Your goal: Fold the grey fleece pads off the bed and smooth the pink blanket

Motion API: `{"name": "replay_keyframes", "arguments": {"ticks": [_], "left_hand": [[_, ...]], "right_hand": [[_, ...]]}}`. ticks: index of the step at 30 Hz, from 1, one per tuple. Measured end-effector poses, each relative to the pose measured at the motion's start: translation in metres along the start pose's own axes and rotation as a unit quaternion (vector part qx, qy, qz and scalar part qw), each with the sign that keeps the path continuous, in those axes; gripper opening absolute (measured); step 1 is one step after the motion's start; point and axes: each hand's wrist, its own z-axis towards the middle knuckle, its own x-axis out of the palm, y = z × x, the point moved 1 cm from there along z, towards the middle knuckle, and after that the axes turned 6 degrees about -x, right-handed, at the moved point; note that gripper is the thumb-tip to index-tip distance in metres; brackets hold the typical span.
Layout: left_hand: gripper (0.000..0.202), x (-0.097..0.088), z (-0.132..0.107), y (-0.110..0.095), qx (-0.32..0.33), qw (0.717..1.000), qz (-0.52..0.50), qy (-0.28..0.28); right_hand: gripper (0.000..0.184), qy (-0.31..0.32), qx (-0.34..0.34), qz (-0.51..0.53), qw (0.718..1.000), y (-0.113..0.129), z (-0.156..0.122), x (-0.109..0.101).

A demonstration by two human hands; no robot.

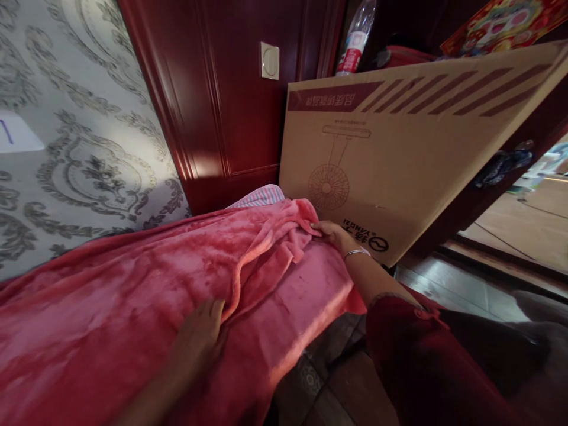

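Note:
A pink fleece blanket [133,278] lies spread over a bed, with a folded ridge running across its middle. My left hand [202,331] rests flat on the blanket at the near end of that fold, fingers together. My right hand [332,232] reaches to the far corner and pinches the blanket's bunched edge, a silver bracelet on its wrist. A striped cloth [260,196] shows under the blanket at the far end.
A large cardboard box [399,154] printed with a fan leans against dark red wood panelling [222,100] just beyond my right hand. A plastic bottle [355,41] stands behind it. Patterned grey wallpaper [75,148] lies left; wooden floor [510,236] right.

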Motion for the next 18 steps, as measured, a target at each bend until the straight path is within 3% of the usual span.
{"name": "replay_keyframes", "arguments": {"ticks": [4,7,9,11,15,18], "left_hand": [[0.033,0.000,0.005,0.006,-0.026,1.000,-0.016,-0.001],[0.028,-0.016,0.006,0.026,-0.047,0.998,-0.036,-0.021],[0.025,-0.042,0.005,0.047,-0.050,0.996,-0.029,-0.062],[0.027,-0.080,0.003,0.070,-0.043,0.992,0.014,-0.117],[0.039,-0.154,-0.007,0.113,-0.069,0.971,0.132,-0.186],[0.046,-0.168,-0.017,0.136,-0.049,0.970,0.174,-0.163]], "right_hand": [[0.014,0.024,-0.067,0.033,0.997,0.001,-0.011,0.016],[0.015,-0.006,-0.117,0.040,0.992,0.011,-0.015,0.014],[0.016,-0.037,-0.145,0.033,0.988,0.022,-0.017,0.002],[0.014,-0.053,-0.156,0.012,0.986,0.031,-0.020,-0.014],[0.014,-0.026,-0.154,-0.046,0.987,0.031,-0.035,-0.036],[0.017,0.012,-0.157,-0.085,0.984,0.011,-0.051,-0.034]]}}
